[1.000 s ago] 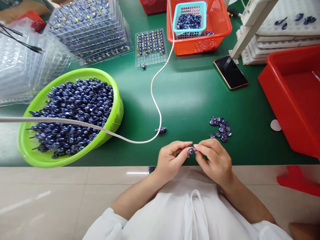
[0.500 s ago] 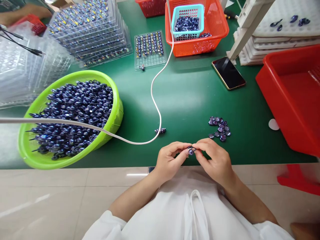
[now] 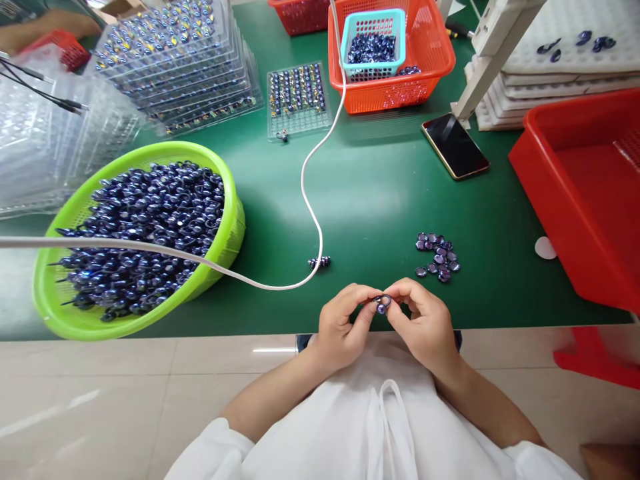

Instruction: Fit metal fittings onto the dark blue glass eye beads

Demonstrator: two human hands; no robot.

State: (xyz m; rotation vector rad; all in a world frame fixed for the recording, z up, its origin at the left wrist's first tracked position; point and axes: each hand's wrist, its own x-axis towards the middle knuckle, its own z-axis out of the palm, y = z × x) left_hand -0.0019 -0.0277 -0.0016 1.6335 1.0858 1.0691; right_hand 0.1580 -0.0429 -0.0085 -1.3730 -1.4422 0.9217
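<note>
1. I see the left hand (image 3: 345, 327) pinching a dark beaded loop (image 3: 381, 309), thumb to forefinger.
2. The right hand (image 3: 421, 325) pinches its other side.
3. It's by the green table's (image 3: 370, 207) near edge.

The dark ring (image 3: 382, 309) looks glossy and metallic, the green basket (image 3: 237, 223) plastic, the shirt (image 3: 325, 427) matt cloth.

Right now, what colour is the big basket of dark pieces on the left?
The basket is bright lime green; the head view shows it best.
</note>
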